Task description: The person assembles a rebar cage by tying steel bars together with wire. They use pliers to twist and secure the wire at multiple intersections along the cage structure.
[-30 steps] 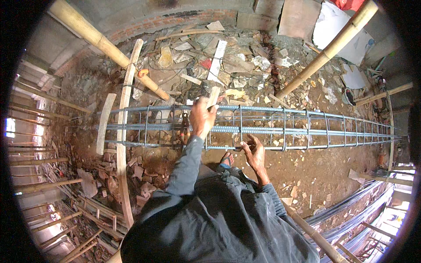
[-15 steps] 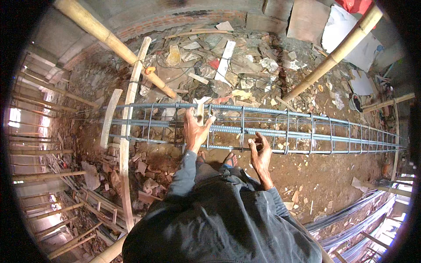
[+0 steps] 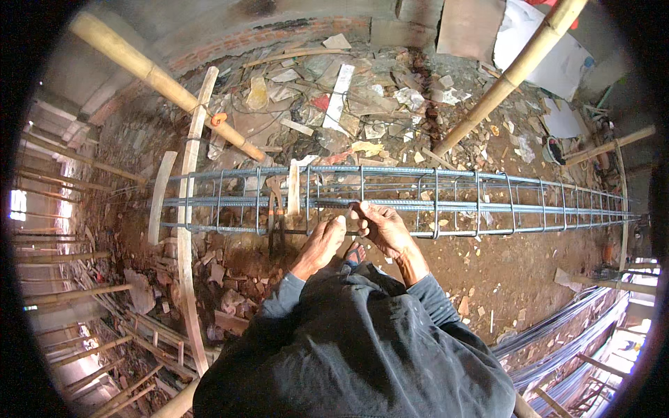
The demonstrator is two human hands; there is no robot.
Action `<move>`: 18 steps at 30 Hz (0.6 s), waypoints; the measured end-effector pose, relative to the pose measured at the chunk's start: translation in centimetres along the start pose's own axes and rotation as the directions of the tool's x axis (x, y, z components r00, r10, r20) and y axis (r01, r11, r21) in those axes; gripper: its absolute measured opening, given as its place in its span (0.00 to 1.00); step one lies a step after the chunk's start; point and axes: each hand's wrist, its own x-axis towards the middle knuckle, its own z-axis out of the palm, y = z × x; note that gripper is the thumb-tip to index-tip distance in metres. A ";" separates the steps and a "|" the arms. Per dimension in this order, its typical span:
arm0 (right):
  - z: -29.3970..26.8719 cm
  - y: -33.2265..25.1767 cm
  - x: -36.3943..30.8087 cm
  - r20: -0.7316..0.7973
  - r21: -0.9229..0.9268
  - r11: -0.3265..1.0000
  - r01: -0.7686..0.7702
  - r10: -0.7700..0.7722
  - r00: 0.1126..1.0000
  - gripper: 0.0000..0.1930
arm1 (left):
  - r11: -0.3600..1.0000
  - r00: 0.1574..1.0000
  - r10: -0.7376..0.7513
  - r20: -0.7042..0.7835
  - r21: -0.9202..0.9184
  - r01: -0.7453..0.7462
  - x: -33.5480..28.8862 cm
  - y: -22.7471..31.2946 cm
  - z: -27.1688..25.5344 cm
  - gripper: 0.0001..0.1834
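A long rebar cage (image 3: 529, 207) of bluish ribbed bars and square stirrups runs across in front of me. My left hand (image 3: 322, 244) is closed in a pinch at its near side. Close beside it, my right hand (image 3: 385, 233) is also pinched, its fingertips in front of the middle bars. Both sets of fingertips nearly meet; whatever thin thing they hold is too small to make out. Left of my hands, rusty-looking pincers (image 3: 277, 202) hang on the cage bars. A short wooden strip (image 3: 295, 188) stands upright among the bars beside them.
A long wooden batten (image 3: 185, 272) crosses under the cage's left end. Bamboo poles (image 3: 512, 80) slant in from the far side. Rubble and scraps (image 3: 376, 111) cover the ground beyond. Bundles of steel rods (image 3: 564, 334) lie at the lower right, near another bamboo pole (image 3: 610, 284).
My left hand has left the wooden strip and moved right and nearer to me. Both hands, apart before, are now together with fingers pinched. The pincers have come into sight.
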 end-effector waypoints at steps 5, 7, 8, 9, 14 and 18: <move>1.2 0.5 0.1 0.094 0.132 0.991 0.002 -0.014 0.995 0.14 | 0.981 0.987 -0.155 -0.052 -0.128 0.147 -1.2 2.2 1.1 0.24; 1.9 0.8 0.6 0.096 0.132 0.986 0.107 -0.120 0.988 0.16 | 0.968 0.974 -0.223 0.037 -0.107 0.225 -1.0 2.7 0.7 0.24; 2.2 0.9 0.8 0.024 0.030 0.987 0.156 -0.156 0.987 0.14 | 0.964 0.970 -0.235 0.060 -0.111 0.241 -0.7 2.8 0.5 0.24; 2.6 1.0 1.1 -0.024 -0.092 0.971 0.221 -0.224 0.974 0.13 | 0.955 0.966 -0.242 0.092 -0.152 0.254 -0.6 2.9 0.3 0.25; 4.7 0.9 2.6 -0.088 -0.615 0.698 0.367 -0.523 0.848 0.12 | 0.915 0.942 -0.324 0.082 -0.226 0.335 0.8 3.8 -0.5 0.28; 6.2 -1.4 3.9 -0.097 -0.662 0.619 0.422 -0.629 0.771 0.13 | 0.930 0.956 -0.270 0.118 -0.226 0.291 0.8 4.3 -1.2 0.26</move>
